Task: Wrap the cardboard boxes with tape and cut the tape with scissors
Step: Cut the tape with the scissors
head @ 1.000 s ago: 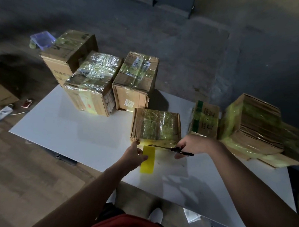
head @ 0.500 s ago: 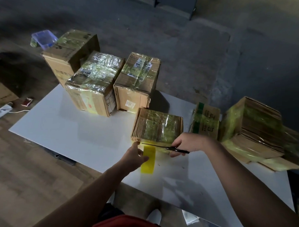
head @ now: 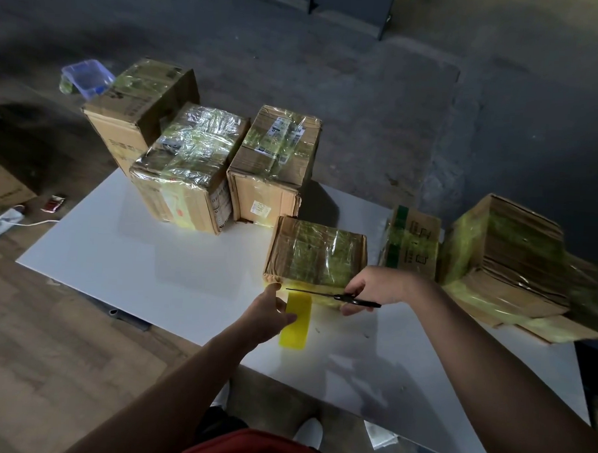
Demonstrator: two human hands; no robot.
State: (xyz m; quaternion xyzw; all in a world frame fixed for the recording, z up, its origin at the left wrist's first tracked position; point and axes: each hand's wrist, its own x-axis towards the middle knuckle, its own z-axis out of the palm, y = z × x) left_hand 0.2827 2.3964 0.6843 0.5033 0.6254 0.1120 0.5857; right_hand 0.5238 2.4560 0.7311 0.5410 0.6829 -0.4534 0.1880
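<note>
Yellow tape [head: 295,323] is gripped along its left edge by the left hand [head: 269,314], whose fingers are curled round it while the thumb is stretched toward the near corner of the small box [head: 317,252]; whether a roll is seen edge-on or a drawn length is shown cannot be told. Black scissors [head: 335,296] are held by the right hand [head: 373,287], fingers closed through the handles, and the blades are laid across the top of the tape, just beside the near face of the small box. The blades appear as one thin line, so their opening cannot be judged. The small box, already covered in glossy film, is set flat on the white table [head: 135,263]. Three wrapped boxes [head: 190,163] are grouped at the far left edge, and a green-banded box [head: 409,246] and a stack of flattened cardboard [head: 505,256] are placed to the right. The cutting step is judged to be in hand. The blade tip is seen close to the left thumb, so a nick could be caused by a hurried closing. If tension is lost, the tape could be folded onto itself; if the blades are angled inward, the cardboard or film could be gouged. Dim lighting would make each error likelier.
</note>
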